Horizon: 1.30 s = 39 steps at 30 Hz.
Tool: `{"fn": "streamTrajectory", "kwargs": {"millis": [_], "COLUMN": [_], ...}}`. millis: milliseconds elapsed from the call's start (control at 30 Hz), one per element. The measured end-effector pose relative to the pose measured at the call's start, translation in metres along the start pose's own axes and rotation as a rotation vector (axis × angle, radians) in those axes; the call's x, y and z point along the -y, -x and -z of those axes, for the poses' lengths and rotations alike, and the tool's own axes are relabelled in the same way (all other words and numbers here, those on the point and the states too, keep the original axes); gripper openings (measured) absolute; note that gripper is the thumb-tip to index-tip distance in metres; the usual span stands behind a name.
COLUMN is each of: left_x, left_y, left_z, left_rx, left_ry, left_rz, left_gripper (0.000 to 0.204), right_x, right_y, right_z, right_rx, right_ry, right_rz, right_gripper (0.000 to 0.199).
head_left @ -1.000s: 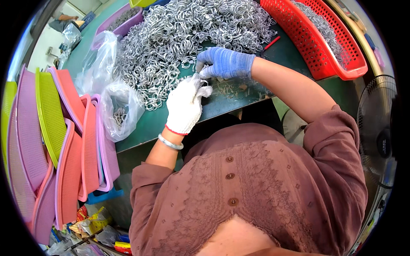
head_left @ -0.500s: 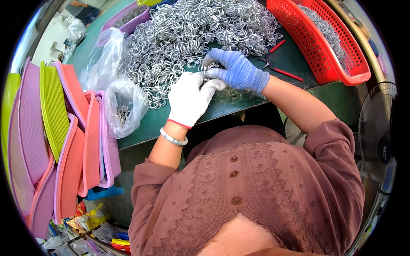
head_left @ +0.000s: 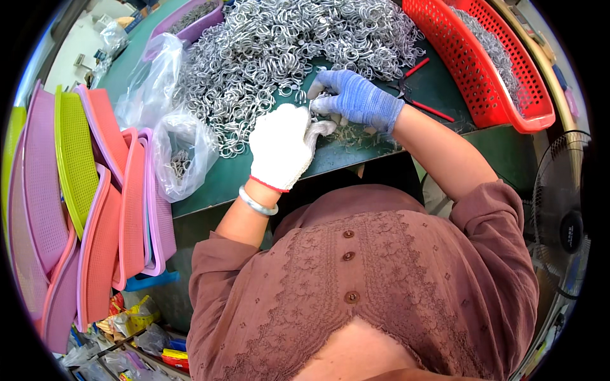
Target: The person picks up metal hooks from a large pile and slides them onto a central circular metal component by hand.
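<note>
A large heap of silvery metal rings (head_left: 305, 32) covers the far side of the green table, with looser rings spread toward my hands. My left hand (head_left: 281, 147), in a white knit glove with a red cuff, is closed near the table's front edge; its fingertips and anything in them are hidden. Just to its right, my right hand (head_left: 359, 101) wears a blue glove. Its fingers curl round a few small metal rings that partly show between thumb and forefinger. Red-handled pliers (head_left: 405, 90) lie spread on the table beyond my right wrist.
A red perforated basket (head_left: 473, 60) holding more metal pieces stands at the right. Clear plastic bags (head_left: 184, 143) sit at the table's left, beside stacked purple, pink and green baskets (head_left: 76, 152). A purple basket (head_left: 202, 28) is behind. A fan (head_left: 562, 222) stands at far right.
My two hands have come slightly apart at the fingertips. The right thumb and fingers have shifted their grip, and the whole view has tilted a little.
</note>
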<state>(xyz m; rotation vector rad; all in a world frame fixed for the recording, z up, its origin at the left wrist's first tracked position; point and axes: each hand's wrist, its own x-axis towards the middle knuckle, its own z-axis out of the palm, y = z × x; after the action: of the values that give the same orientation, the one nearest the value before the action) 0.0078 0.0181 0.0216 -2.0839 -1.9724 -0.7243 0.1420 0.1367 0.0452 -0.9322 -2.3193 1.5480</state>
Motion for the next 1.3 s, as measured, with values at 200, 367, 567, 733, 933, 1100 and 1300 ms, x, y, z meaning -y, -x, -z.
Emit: {"fn": "streamTrajectory", "kwargs": {"millis": [200, 367, 567, 733, 933, 1100, 1300], "left_x": [0.010, 0.006, 0.008, 0.016, 0.022, 0.021, 0.027], "left_y": [0.003, 0.001, -0.004, -0.001, 0.001, 0.003, 0.008], "left_z": [-0.015, -0.011, -0.005, -0.009, -0.007, -0.003, -0.007], "left_rx": [-0.031, -0.035, 0.007, 0.033, 0.043, 0.100, 0.141], "left_ry": [-0.033, -0.085, -0.007, 0.129, 0.337, 0.492, 0.918], "left_rz": [-0.066, -0.034, 0.001, -0.016, -0.021, 0.071, 0.242], "left_gripper": [0.042, 0.044, 0.043, 0.035, 0.020, 0.011, 0.009], "right_x": [0.002, 0.001, -0.009, -0.010, -0.003, -0.003, 0.007], "right_y": [-0.012, -0.023, -0.018, -0.017, -0.016, -0.017, -0.013], "right_z": [-0.002, -0.004, 0.008, 0.013, 0.017, 0.017, 0.014], "right_rx": [-0.019, -0.022, 0.142, 0.232, 0.292, 0.312, 0.297], "right_ry": [0.245, 0.363, -0.079, -0.094, -0.072, -0.049, -0.054], "right_rz": [0.068, 0.040, -0.023, 0.022, 0.065, 0.137, 0.197], "right_gripper": [0.018, 0.019, 0.020, 0.027, 0.029, 0.029, 0.027]}}
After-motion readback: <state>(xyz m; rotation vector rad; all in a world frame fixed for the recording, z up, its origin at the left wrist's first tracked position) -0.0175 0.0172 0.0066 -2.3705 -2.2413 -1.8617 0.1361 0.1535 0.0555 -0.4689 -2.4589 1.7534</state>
